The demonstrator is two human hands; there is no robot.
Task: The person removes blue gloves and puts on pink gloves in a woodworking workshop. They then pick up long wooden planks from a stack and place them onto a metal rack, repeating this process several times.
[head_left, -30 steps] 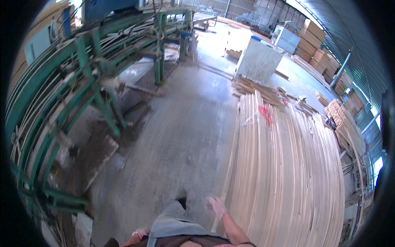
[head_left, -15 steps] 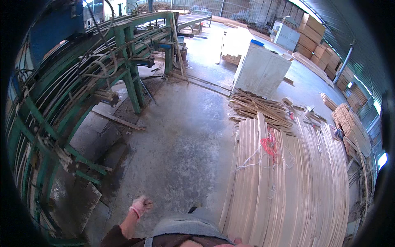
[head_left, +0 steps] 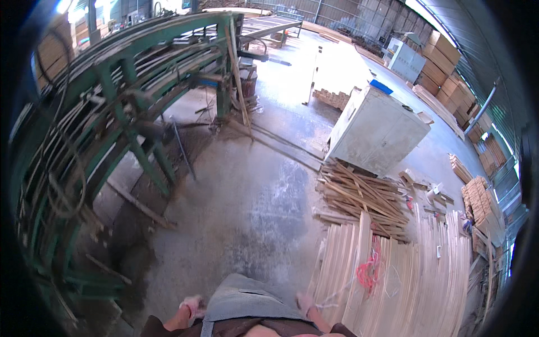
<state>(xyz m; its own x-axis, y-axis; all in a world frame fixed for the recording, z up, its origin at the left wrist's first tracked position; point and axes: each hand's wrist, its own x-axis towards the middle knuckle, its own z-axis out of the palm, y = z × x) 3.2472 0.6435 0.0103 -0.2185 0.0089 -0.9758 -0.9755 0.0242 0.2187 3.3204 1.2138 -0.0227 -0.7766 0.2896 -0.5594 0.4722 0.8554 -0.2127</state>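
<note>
My left hand [head_left: 193, 306], in a pale glove, hangs low beside the grey apron [head_left: 247, 297], on the side of the green machine frame [head_left: 126, 73]. My right hand [head_left: 305, 302] is at the apron's other side, close to the near left edge of the long pale wooden strips [head_left: 348, 281]. Motion smears the fingers of both hands. I see no object in either one. A tangle of red and white cord [head_left: 368, 272] lies on the strips.
Beyond the strips is a heap of loose brown sticks [head_left: 362, 196], against a whitish metal cabinet [head_left: 376, 129] with a blue item on top. A slanted board [head_left: 238, 78] leans on the machine's end. A dark rod [head_left: 182, 149] stands by its legs. Stacked timber [head_left: 441, 64] rises far right.
The cabinet, sticks and strips now appear nearer and lower in view. My right hand has come into sight beside the apron, and my left hand has dropped lower.
</note>
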